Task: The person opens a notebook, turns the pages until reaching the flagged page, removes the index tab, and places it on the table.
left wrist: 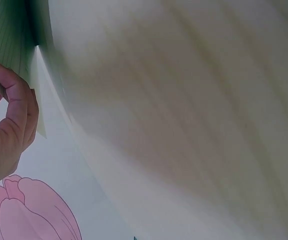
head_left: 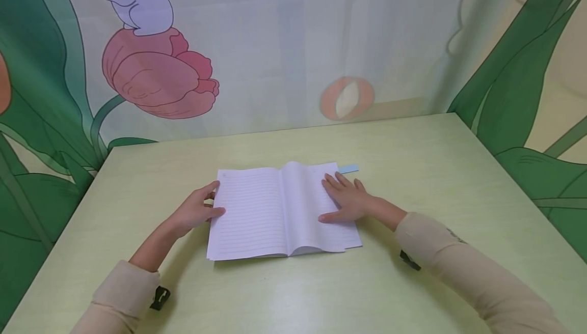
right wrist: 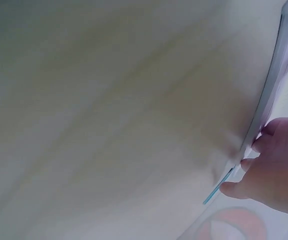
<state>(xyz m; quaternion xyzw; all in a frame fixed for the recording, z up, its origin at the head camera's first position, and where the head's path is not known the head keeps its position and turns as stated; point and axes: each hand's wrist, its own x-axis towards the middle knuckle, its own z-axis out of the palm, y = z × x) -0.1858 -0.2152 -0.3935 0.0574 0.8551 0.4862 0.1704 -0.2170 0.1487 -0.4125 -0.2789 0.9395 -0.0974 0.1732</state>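
Note:
An open notebook (head_left: 249, 212) with lined white pages lies on the table in the head view. My left hand (head_left: 191, 213) pinches its left edge, the thumb on top of the page and the other fingers at the edge and under it. In the left wrist view, the left fingers (left wrist: 18, 100) show against the notebook's underside. My right hand (head_left: 350, 202) rests with spread fingers on the right page, whose loose leaf (head_left: 302, 212) bulges up near the spine. A light blue strip (head_left: 349, 169) sticks out past the top right corner, close to the right fingertips.
The pale green-yellow table (head_left: 284, 298) extends around the notebook on all sides. Behind it hangs a printed curtain (head_left: 275, 44) with a pink flower and large green leaves. Dark wrist devices (head_left: 160, 298) sit under both beige sleeves.

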